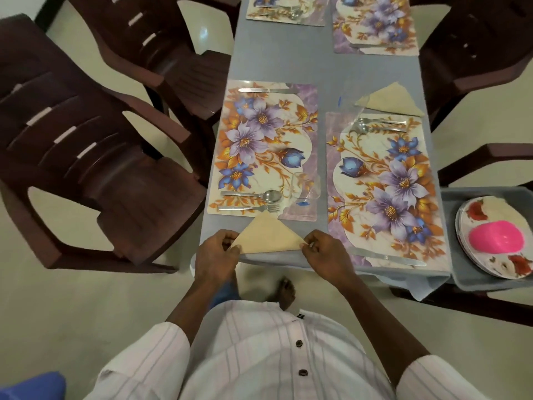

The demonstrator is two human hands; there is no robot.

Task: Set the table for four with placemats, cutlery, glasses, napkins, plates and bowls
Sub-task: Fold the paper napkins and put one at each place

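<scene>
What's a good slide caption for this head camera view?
Left hand and right hand pinch the corners of a folded napkin at the edge of a floral placemat.

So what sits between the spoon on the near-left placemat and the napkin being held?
Just the fork, lying parallel to the spoon on the placemat, in the head view.

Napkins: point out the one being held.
The near napkin: the left hand and right hand pinch its two lower corners. The far napkin lies untouched.
</scene>
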